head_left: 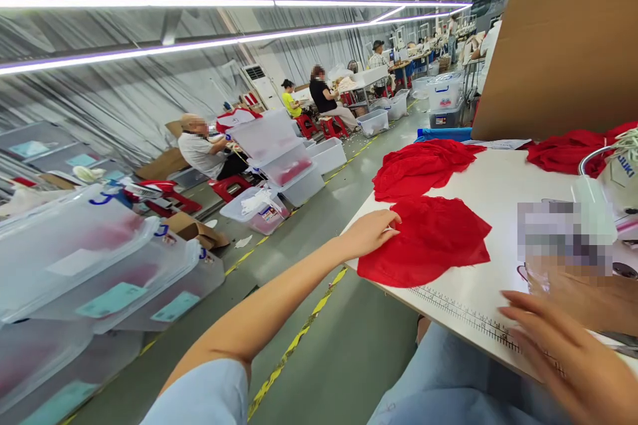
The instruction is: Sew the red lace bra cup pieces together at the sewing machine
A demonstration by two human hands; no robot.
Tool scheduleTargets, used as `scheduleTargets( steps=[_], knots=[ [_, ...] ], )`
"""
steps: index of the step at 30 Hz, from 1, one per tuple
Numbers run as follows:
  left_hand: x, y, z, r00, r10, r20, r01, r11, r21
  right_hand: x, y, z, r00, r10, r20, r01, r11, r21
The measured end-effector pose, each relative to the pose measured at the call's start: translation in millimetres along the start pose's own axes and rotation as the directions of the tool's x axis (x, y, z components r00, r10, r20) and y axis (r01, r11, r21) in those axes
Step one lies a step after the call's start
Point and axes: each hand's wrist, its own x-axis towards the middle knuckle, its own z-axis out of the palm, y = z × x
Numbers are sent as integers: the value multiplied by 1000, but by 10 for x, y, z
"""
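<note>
My left hand reaches across to the left edge of a red fabric piece lying on the white sewing table. Its thumb and fingers close on the fabric's edge, where a small white bit shows between them. Behind that piece lies a second bunched red fabric pile. Over the table's front edge, near the printed ruler, my right hand hangs slightly blurred with fingers stretched out and holds nothing. A sewing machine stands beyond it at the right.
A cardboard sheet rises behind the table, with more red fabric beside the machine. Stacked clear plastic bins stand at left. A yellow-striped floor line runs alongside. Several people sit working farther back, one in a white shirt.
</note>
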Motion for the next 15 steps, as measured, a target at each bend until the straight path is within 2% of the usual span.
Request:
scheduleTargets(
  steps=[2,3,5,8,11,13,15],
  knots=[
    [140,62,120,1000,9,-19,-9,1000,-16,290,-299,195,964,-262,45,264,964,-33],
    [189,89,173,999,10,-32,-10,1000,-22,406,-411,288,938,-337,75,341,939,-50],
    [218,129,249,998,15,-57,-17,999,-38,548,-543,456,899,-415,140,432,892,-133],
    [69,132,299,994,110,1,-110,988,-108,549,-566,639,871,-447,206,482,858,-177],
    [-193,81,341,971,229,70,-203,943,-264,460,-544,710,865,-471,172,495,857,-142],
    [-326,46,382,966,249,64,-211,909,-359,450,-558,688,872,-470,135,484,869,-101],
    [-390,21,418,975,219,30,-183,875,-448,512,-587,627,872,-463,160,472,881,-26]
  ],
)
